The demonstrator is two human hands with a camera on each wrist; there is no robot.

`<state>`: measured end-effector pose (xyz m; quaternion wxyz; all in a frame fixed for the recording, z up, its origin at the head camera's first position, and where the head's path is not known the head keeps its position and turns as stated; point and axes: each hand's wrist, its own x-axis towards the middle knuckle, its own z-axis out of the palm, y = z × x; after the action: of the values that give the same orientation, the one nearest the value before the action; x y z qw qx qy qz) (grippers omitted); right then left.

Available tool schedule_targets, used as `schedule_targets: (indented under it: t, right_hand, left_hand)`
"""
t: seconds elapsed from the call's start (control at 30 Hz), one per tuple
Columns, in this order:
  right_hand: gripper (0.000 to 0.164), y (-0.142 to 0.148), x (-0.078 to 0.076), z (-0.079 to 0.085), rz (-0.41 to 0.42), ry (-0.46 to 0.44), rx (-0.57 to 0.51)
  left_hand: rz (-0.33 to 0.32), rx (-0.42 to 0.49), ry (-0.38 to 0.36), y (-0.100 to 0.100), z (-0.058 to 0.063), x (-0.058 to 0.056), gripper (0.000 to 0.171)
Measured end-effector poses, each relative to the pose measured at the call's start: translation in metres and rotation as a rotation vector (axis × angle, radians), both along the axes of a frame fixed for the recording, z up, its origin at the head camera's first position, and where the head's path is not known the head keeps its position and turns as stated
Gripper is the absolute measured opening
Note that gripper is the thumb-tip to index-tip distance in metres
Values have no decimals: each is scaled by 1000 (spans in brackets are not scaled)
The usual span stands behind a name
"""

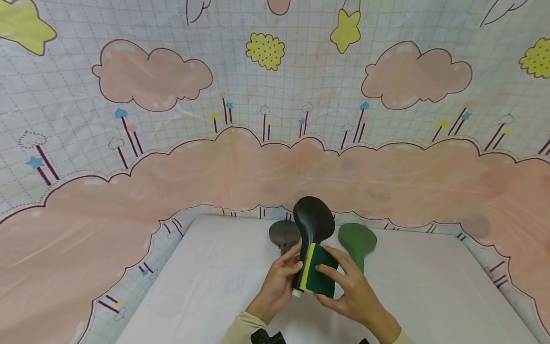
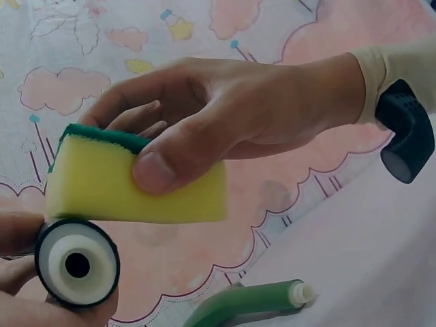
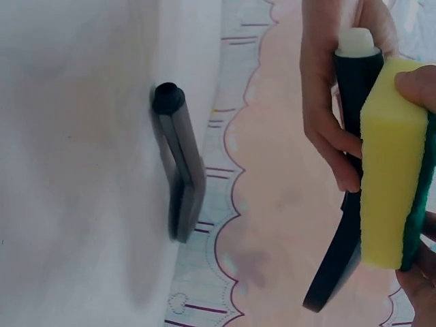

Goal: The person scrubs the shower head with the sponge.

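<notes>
My left hand [image 1: 277,282] grips the long handle of a black spoon-shaped utensil [image 1: 315,217], its broad oval head pointing up and away above the white table. A pale tip ends the handle, and the left wrist view shows a dark hole in that end piece [image 2: 95,245]. In my right hand [image 1: 356,294] is a yellow and green scouring sponge [image 1: 323,273], pinched between thumb and fingers. The sponge's yellow face [image 3: 388,170] lies against the black handle [image 3: 355,88]; its green side faces right, toward my right fingers.
A grey round-headed utensil [image 1: 283,232] lies on the white table [image 1: 206,277] behind my left hand. Beyond my right hand lies a green one [image 1: 357,237] of similar shape. A patterned cloth [image 1: 258,172] with clouds and stars hangs behind the table.
</notes>
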<state>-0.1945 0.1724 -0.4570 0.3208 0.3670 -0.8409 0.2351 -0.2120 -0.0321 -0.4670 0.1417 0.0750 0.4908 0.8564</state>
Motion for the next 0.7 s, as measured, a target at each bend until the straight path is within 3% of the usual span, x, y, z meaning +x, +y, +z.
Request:
schedule_targets:
  t: [0.43, 0.57, 0.7]
  right_hand:
    - [51, 3, -5, -2, 20, 15, -38]
    - [50, 3, -4, -2, 13, 8, -35]
    - [51, 2, -3, -3, 9, -15, -17]
  left_hand:
    - [-179, 68, -13, -8, -6, -4, 59]
    - [-190, 71, -4, -8, -10, -6, 59]
    - [-159, 62, -18, -5, -12, -5, 58]
